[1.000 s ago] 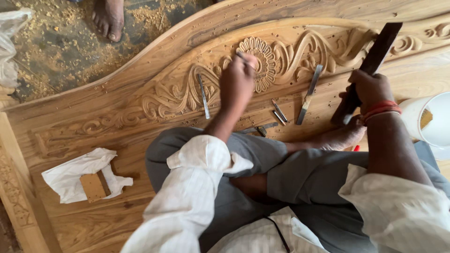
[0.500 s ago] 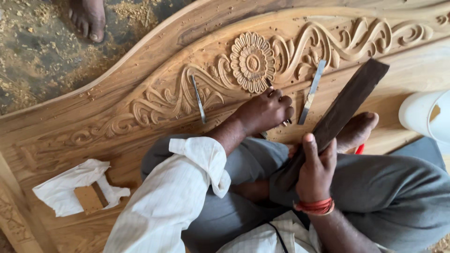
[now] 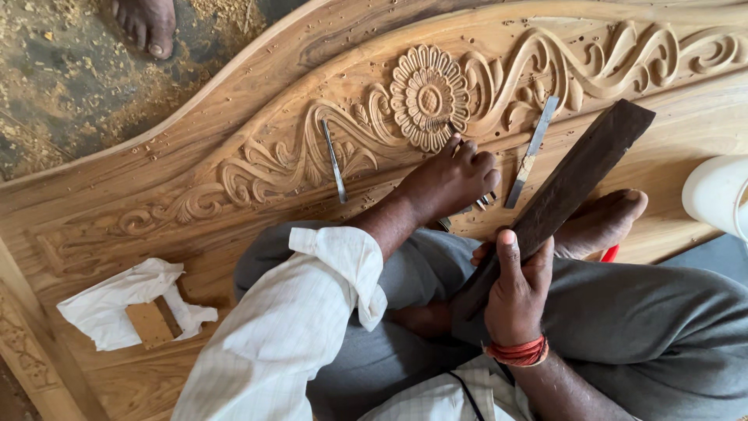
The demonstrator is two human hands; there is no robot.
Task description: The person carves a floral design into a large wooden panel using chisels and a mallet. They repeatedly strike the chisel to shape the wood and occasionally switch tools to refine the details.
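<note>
The carved panel [image 3: 257,101] ran edge to edge w/ its curved top rim toward the sawdust floor [image 3: 62,86], and bare flat wood lay open btwn the scrollwork and the person's crossed legs. The right hand [image 3: 516,300] was clenched round the lower end of a dark wooden mallet [image 3: 573,183], so most of the bar stuck out above the fist, long axis slanting up and to the right, top end over the panel near a loose chisel [image 3: 532,150]. The left hand [image 3: 450,181] was closed on a thin tool [image 3: 452,129] at the flower carving [image 3: 428,95], tip twd the flower; another chisel [image 3: 334,160] lay well left, a bare foot [image 3: 600,222] under the mallet.
</note>
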